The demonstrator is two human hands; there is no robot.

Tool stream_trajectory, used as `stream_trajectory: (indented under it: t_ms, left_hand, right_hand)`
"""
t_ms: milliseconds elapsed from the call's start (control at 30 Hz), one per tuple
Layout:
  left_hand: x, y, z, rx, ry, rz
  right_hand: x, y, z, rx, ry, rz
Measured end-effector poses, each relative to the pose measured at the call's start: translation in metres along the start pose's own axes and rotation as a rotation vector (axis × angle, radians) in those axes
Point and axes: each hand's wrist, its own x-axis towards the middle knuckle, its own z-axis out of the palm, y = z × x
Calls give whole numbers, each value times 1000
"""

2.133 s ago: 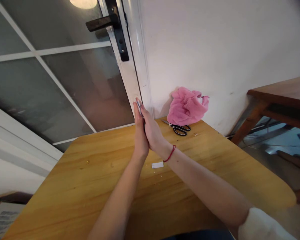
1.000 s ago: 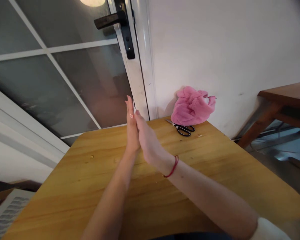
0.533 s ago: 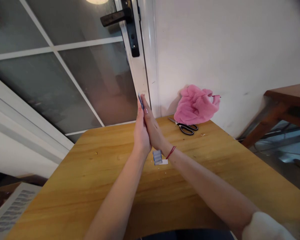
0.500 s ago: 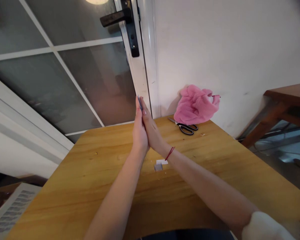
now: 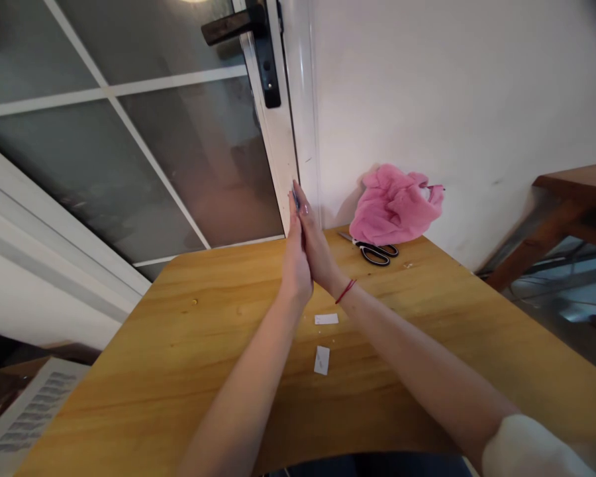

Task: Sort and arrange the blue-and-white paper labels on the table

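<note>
My left hand (image 5: 298, 265) and my right hand (image 5: 322, 252) are pressed palm to palm above the wooden table (image 5: 218, 344), fingers stretched forward. Between the fingertips shows the edge of a thin bluish flat thing (image 5: 296, 199); the palms hide the rest, so its kind cannot be made out. A red string bracelet (image 5: 346, 291) circles my right wrist. Below the hands lie two small white paper slips: a long narrow slip (image 5: 326, 319) and, nearer me, a tilted slip (image 5: 322, 360) with faint marks.
Black-handled scissors (image 5: 376, 254) lie at the table's back, partly under a bunched pink cloth (image 5: 395, 207) near the wall. A glazed door with a black handle (image 5: 236, 25) stands behind. Small crumbs dot the table. A brown wooden table (image 5: 576, 192) is at right.
The tilted paper slip has come nearer to me, away from the narrow slip it seemed to overlap. My joined hands sit slightly farther right in view, still pressed together.
</note>
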Motion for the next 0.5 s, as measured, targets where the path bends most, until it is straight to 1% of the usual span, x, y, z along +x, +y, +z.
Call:
stream_trajectory:
  t_ms: [67,133,167,233,333,433,500]
  left_hand:
    - [4,1,-2,-78,-21,-39]
    - [10,0,-11,-142,12,-81]
    - [14,-1,-18,-154,44,-78]
    - [19,-2,-30,-118,107,-28]
    - [20,0,-43,40,136,48]
    - [14,-1,-40,148,114,123]
    - [11,-6,-32,150,71,129]
  right_hand:
    - [-2,2,-3,-92,-24,-39]
    - [-7,7,0,-148,-66,-51]
    - [-10,10,3,-152,-86,-48]
    - [-18,13,15,-111,-111,-13]
    - [-25,8,32,13,-136,96]
    - [-24,-7,39,121,-121,170]
    - [-19,-16,35,124,-76,167]
